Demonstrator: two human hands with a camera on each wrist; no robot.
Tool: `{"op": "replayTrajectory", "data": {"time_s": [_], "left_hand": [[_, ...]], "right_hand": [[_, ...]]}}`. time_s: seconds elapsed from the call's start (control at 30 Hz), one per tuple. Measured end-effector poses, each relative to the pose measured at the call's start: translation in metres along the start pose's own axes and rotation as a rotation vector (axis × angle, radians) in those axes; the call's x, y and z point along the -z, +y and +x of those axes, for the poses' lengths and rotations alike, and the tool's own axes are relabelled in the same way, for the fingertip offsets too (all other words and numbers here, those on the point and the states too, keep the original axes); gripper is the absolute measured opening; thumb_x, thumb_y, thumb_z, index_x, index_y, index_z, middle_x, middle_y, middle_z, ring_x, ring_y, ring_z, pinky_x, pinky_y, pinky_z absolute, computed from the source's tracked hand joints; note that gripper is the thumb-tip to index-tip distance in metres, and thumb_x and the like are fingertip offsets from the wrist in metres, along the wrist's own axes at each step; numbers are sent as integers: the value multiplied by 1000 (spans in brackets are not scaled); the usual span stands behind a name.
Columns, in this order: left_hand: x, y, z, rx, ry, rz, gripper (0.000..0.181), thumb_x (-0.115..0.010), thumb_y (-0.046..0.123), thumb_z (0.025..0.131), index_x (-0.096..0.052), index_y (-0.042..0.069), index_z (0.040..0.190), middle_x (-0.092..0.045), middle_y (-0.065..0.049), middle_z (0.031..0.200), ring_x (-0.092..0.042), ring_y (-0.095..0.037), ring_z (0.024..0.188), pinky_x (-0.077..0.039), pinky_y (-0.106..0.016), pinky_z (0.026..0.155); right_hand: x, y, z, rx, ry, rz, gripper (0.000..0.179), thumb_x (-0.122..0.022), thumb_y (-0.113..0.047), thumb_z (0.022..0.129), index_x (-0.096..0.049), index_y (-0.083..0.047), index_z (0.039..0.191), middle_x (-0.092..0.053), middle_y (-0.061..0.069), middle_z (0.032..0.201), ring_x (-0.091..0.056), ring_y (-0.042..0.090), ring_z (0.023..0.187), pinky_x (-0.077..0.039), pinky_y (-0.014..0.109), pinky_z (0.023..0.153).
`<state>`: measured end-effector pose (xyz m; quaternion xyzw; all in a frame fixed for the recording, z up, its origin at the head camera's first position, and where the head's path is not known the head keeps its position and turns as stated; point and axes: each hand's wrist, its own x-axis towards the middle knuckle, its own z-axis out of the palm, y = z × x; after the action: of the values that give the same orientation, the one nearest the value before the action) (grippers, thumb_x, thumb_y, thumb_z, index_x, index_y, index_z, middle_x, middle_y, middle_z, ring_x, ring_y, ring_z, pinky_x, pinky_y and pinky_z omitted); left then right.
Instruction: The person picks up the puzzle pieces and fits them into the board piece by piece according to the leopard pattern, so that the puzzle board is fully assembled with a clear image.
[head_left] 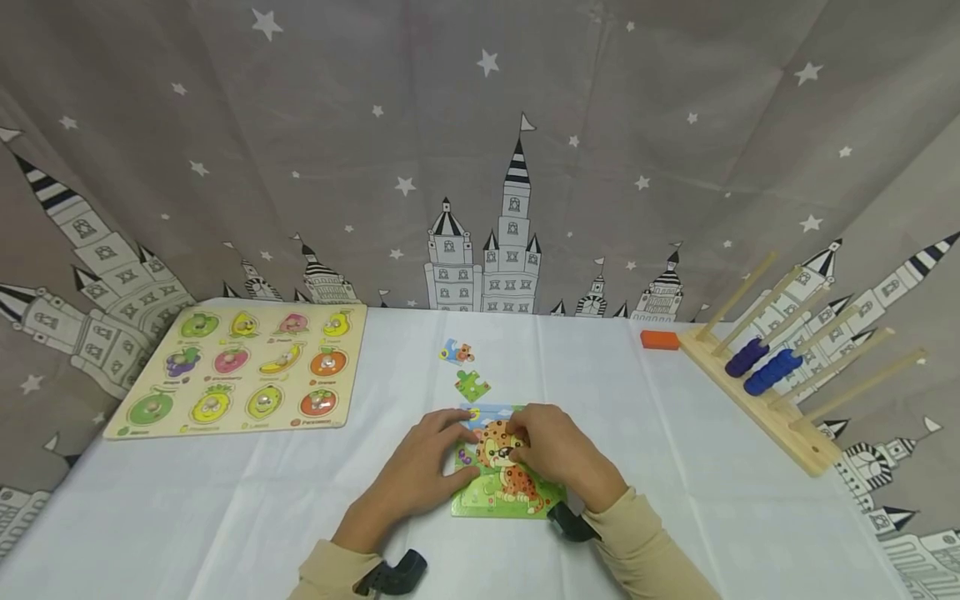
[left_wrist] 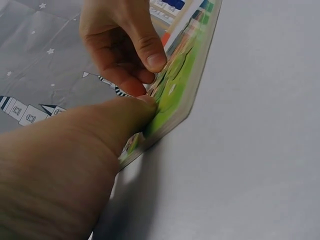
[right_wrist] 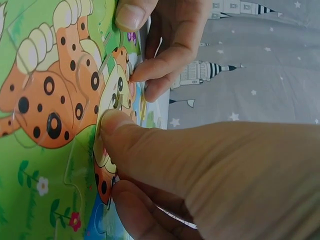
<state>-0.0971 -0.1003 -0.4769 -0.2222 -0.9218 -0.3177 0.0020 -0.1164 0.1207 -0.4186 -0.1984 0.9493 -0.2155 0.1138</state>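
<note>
A jigsaw puzzle board [head_left: 480, 504] with a spotted leopard on green grass lies flat on the white cloth. My right hand [head_left: 562, 450] pinches a puzzle piece [right_wrist: 111, 97] bearing the leopard's face, its thumb on the printed side and fingers at the far edge. In the right wrist view the piece sits slightly askew among its neighbours. My left hand [head_left: 423, 467] rests at the board's left side, thumb and fingertips spread on it. Just beyond the board lie a green puzzle piece [head_left: 472, 386] and a blue-and-orange puzzle piece [head_left: 456, 352].
A wooden fruit peg puzzle [head_left: 247, 375] lies at the left. At the right stands a wooden rack with slanting pegs [head_left: 765, 404], carrying purple and blue rings [head_left: 772, 372]. A red block [head_left: 660, 340] lies beside the rack. Grey castle-print fabric [head_left: 450, 125] rises behind the table.
</note>
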Motion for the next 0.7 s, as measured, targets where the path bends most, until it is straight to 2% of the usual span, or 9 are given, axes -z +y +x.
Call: {"op": "replayTrajectory", "data": {"time_s": [0.3,0.53,0.7], "left_hand": [[-4,7,2,10,55,55,27,-79,40,86,-67,25,104,-58,-3,144,-51,-28,137,-47,-49,107],[-9,11,2,17,117,83,26,-80,41,86,-66,24,100,-60,-5,141,-54,-30,133,-50,-50,102],[-10,12,2,27,119,123,24,-78,39,88,-64,23,101,-58,-8,142,-53,-31,135,-50,-51,103]], "right_hand": [[0,-5,0,21,-20,-46,9,-80,-11,87,-81,-7,96,-73,3,89,-60,13,78,-52,31,72],[0,-6,-3,88,9,-123,6,-84,-10,83,-81,-10,88,-72,1,85,-63,15,79,-53,31,72],[-1,-9,-6,116,29,-190,5,-82,-8,84,-79,-11,86,-66,0,83,-59,13,76,-52,27,69]]}}
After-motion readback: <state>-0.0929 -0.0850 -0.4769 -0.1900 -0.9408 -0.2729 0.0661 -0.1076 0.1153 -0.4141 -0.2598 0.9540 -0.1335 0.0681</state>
